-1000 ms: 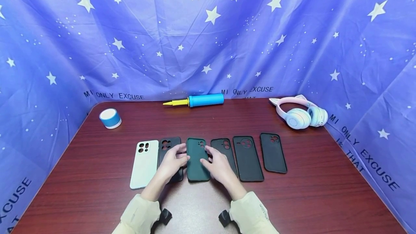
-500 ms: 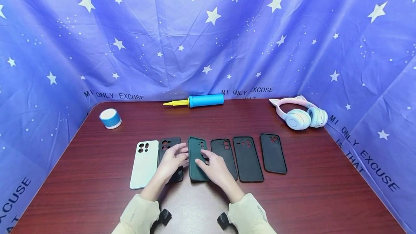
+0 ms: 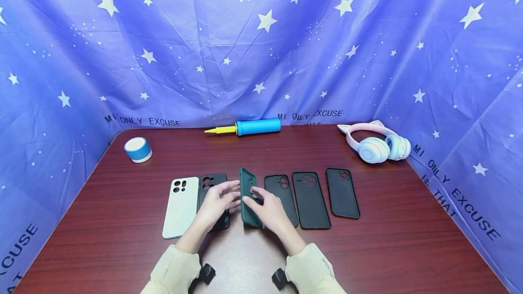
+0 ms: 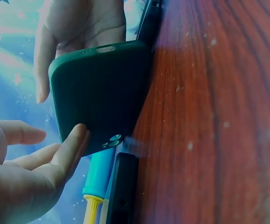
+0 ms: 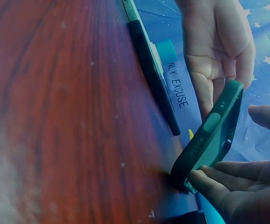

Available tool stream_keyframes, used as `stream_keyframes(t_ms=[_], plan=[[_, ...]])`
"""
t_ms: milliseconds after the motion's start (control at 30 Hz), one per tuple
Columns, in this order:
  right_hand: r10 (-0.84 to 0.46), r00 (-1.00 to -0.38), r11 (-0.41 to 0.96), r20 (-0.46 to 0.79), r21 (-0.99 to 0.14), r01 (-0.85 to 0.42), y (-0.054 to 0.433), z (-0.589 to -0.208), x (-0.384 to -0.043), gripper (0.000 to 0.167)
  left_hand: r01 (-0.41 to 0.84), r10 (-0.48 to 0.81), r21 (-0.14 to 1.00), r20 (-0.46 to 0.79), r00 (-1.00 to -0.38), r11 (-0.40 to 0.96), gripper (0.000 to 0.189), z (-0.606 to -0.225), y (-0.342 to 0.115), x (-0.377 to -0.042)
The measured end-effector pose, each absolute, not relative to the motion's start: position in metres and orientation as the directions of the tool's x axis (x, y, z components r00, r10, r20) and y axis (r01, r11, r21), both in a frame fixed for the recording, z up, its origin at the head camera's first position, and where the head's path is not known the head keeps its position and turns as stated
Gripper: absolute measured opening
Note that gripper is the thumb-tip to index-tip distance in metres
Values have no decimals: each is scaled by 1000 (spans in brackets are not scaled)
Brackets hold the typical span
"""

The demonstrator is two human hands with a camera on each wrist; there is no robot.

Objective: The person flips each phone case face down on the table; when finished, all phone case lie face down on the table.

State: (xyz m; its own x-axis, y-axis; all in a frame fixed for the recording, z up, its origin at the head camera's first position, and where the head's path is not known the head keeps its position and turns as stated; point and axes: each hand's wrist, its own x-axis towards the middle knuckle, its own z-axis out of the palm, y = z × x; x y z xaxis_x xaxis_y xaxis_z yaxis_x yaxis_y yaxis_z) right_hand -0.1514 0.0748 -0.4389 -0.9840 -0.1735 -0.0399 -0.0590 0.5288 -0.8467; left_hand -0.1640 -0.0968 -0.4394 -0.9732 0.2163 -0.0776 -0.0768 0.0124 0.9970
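A dark green phone case (image 3: 247, 180) stands tilted between both hands, its left long edge raised off the table and its inside facing right. In the left wrist view, fingers of my left hand (image 4: 37, 177) lie against the outer back of the green case (image 4: 97, 88), with the thumb apart from it. In the head view, my right hand (image 3: 267, 208) is on the case's inner side. The right wrist view shows fingers of that right hand (image 5: 247, 191) touching near the lower edge of the case (image 5: 207, 128), its thumb held off.
Left of the green case lie a white phone case (image 3: 180, 208) and a black one (image 3: 222, 221). Several black cases, including the rightmost case (image 3: 344, 198), lie to the right. Behind are a blue speaker (image 3: 138, 151), a blue-yellow hand pump (image 3: 257, 126) and pink-white headphones (image 3: 373, 149).
The green case has gone from lying flat to tilted, its left edge rising. My right hand has moved slightly left over it; the left hand has stayed nearly in place.
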Motion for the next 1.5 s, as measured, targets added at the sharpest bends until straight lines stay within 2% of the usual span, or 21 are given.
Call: stream_keyframes(t_ms=[267,700,867,1133,1300,1500], plan=[[-185,-983,516,-21,-853,-79,74,-440,-151,61,-56,271,998,-52,-961,-7,42,-439,-99,-164],[-186,-982,384,38,-917,-108,74,-440,-152,41,-38,303,998,-49,-952,41,46,-440,-99,-164],[-194,-981,289,10,-955,-67,75,-441,-153,39,-53,307,996,-75,-949,78,47,-439,-99,-163],[-220,-974,145,-45,-989,13,77,-437,-152,41,-121,237,986,-146,-961,116,45,-439,-96,-162],[-216,-973,93,-82,-994,63,78,-437,-153,42,-108,201,968,-154,-967,227,46,-439,-95,-161],[-173,-980,160,-102,-984,74,79,-440,-155,42,-48,176,922,-125,-976,385,46,-436,-97,-158]])
